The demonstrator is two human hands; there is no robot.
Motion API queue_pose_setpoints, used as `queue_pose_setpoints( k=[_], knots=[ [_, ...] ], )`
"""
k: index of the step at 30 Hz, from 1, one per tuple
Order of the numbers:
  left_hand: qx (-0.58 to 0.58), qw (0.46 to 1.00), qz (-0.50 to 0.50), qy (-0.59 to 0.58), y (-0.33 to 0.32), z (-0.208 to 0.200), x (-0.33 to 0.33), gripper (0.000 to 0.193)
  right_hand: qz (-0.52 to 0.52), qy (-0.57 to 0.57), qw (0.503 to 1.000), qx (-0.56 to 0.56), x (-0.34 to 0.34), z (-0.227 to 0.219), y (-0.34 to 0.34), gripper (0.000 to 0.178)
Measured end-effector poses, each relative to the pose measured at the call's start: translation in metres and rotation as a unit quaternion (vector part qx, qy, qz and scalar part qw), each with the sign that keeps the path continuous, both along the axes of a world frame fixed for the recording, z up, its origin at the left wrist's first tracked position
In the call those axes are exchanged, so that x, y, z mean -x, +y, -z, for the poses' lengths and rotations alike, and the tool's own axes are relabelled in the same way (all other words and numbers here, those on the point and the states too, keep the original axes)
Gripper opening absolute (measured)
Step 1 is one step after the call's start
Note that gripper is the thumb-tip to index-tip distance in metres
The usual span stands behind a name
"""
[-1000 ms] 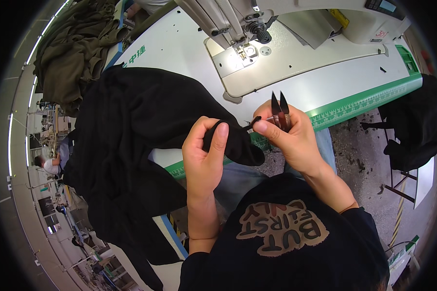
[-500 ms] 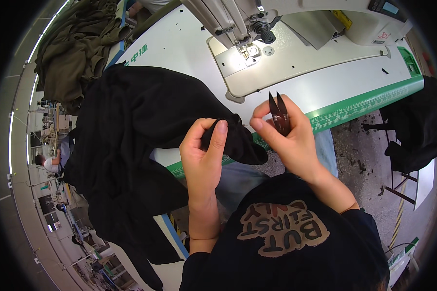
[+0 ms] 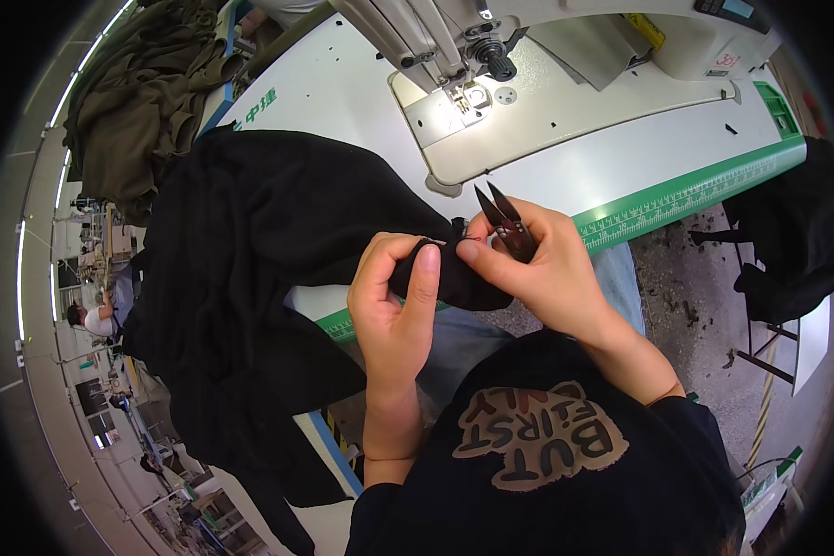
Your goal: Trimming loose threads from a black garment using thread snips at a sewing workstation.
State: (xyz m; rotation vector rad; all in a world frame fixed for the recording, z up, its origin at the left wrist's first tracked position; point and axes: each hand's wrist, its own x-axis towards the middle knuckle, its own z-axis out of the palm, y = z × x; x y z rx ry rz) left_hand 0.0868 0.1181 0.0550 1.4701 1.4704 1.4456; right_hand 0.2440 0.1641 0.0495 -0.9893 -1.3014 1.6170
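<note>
edge of a black garment is gripped by the left hand, fingers closed. thread snips are held in the right hand, blades apart, aimed at eleven o'clock; its thumb and forefinger are set at the same edge, thread or cloth between them cannot be told. garment's bulk is spread toward nine o'clock, held section's long axis ten-to-four, left hand nearer. sewing machine is seen at twelve, on the tabletop.

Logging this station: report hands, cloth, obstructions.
Left hand pinching black cloth. Right hand at the cloth's edge, holding dark snips, blades apart. Small dark scraps on the white table, away from the hands.
</note>
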Motion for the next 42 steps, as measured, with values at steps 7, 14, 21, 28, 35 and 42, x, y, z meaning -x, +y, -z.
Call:
queue_pose_setpoints(
  k=[7, 14, 21, 28, 35, 42],
  knots=[
    [0.04, 0.992, 0.0, -0.122, -0.001, -0.006, -0.002, 0.007, -0.119, 0.243, 0.926, 0.264, -0.008, 0.003, 0.008, 0.014],
    [0.037, 0.998, 0.013, -0.043, 0.002, -0.008, -0.003, 0.008, -0.147, 0.265, 0.918, 0.254, -0.006, 0.009, 0.011, 0.015],
    [0.057, 0.997, 0.003, -0.05, 0.002, -0.009, -0.005, 0.009, -0.149, 0.26, 0.923, 0.243, -0.006, 0.009, 0.01, 0.015],
    [0.077, 0.995, 0.003, -0.07, 0.003, -0.007, -0.008, 0.01, -0.084, 0.136, 0.981, 0.11, -0.003, 0.011, 0.005, 0.014],
    [0.101, 0.988, 0.014, -0.114, 0.0, -0.007, -0.004, 0.008, -0.081, 0.099, 0.989, 0.077, -0.006, -0.002, 0.007, 0.021],
    [0.075, 0.992, 0.031, -0.1, 0.0, -0.004, -0.002, 0.009, -0.082, 0.122, 0.986, 0.072, -0.006, 0.001, 0.006, 0.016]
  ],
)
